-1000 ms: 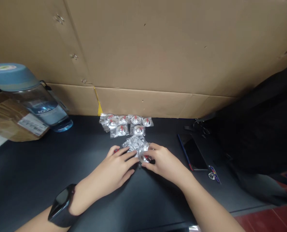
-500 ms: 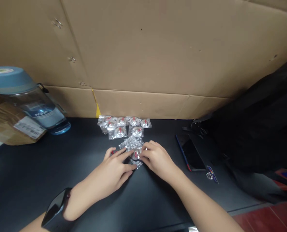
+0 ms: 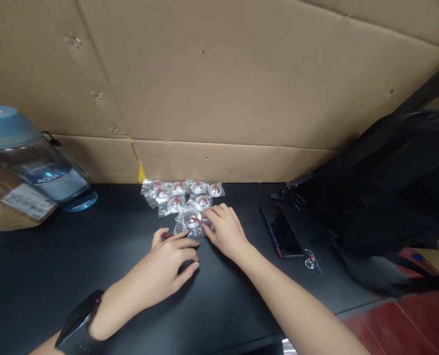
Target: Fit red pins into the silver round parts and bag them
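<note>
A round silver disc with a red mark, in a clear plastic packet (image 3: 192, 220), lies on the black table in front of me. My right hand (image 3: 224, 228) has its thumb and fingers closed on the right edge of this packet. My left hand (image 3: 175, 256) rests lower left with spread, slightly bent fingers, the fingertips close to the packet's lower edge. A small red and dark item (image 3: 166, 236) shows between its thumb and index finger, mostly hidden; I cannot tell its kind. Behind, several similar packeted discs (image 3: 176, 203) lie in rough rows, some overlapping.
A phone (image 3: 283, 231) and a keychain (image 3: 313, 261) lie to the right, beside a black bag (image 3: 385, 187). At left stand a blue-lidded water bottle (image 3: 52, 172) and a brown package (image 3: 5, 197). A cardboard wall (image 3: 212, 98) closes off the back.
My right hand has moved forward with the packeted disc, onto the spot where crumpled plastic lay. My left hand has drawn away from the disc. The view has shifted slightly.
</note>
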A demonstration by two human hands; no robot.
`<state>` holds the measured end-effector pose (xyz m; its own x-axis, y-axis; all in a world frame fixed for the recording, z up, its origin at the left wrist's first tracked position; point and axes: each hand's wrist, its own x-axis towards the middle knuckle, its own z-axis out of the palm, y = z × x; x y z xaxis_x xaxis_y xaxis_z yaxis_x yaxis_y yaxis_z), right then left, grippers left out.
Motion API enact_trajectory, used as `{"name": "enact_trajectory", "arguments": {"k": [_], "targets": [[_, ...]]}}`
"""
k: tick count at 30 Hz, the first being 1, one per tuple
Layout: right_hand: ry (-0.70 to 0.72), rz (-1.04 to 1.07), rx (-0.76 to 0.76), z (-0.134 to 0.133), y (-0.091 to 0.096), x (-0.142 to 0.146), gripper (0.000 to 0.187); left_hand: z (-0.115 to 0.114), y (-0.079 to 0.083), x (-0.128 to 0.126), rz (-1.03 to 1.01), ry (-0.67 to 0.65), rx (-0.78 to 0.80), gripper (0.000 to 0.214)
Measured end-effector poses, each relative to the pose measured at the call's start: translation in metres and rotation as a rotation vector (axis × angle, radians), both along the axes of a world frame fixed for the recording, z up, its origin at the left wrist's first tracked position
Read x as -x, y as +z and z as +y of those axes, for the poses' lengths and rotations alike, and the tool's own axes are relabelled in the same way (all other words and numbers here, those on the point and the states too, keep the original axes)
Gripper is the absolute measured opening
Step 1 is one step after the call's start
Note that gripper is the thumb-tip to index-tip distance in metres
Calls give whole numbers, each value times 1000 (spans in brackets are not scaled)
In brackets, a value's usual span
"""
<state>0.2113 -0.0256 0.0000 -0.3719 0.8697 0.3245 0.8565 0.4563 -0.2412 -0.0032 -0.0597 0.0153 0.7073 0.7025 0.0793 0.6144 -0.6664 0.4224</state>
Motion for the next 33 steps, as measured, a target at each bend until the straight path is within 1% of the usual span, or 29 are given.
{"name": "enact_trajectory", "arguments": {"k": [2,4,6,9,11,13,16,18,20,21,23,24,25,27,28,31,33], "targets": [[66,27,21,0,1,-1,26,2,1,0,-5,1,2,21],[103,62,52,-1,1,-1,32,5,1,1,-7,15,-18,21],[108,100,84,-2,1,-2,33,8,-1,3,-6,46,-75,20],[112,140,131,-7,2,-2,30,13,-7,7,-13,138,-196,19],[104,156,154,-10,2,-1,28,15,-13,9,-11,176,-241,24],[70,154,149,-11,1,2,25,16,-20,10,2,150,-248,31],[-17,156,126,-8,-4,5,19,16,-27,12,19,83,-251,32],[-55,178,141,-6,-7,4,17,16,-27,13,20,66,-258,30],[-68,191,164,-6,-5,-1,17,16,-25,14,19,41,-259,31],[-59,188,171,-6,-3,-4,20,17,-24,15,20,30,-258,33],[-6,185,188,-10,5,-11,33,19,-21,16,21,31,-259,40],[38,194,207,-12,9,-14,43,20,-20,16,19,46,-264,43],[79,219,239,-14,12,-17,47,21,-20,15,14,70,-270,44],[126,289,298,-17,16,-22,36,24,-20,13,0,136,-287,43],[130,309,308,-17,16,-22,29,25,-21,12,-8,171,-294,38],[112,271,252,-15,8,-20,23,28,-20,9,-41,248,-289,18],[93,239,216,-12,0,-17,21,29,-17,9,-70,275,-275,13]]}}
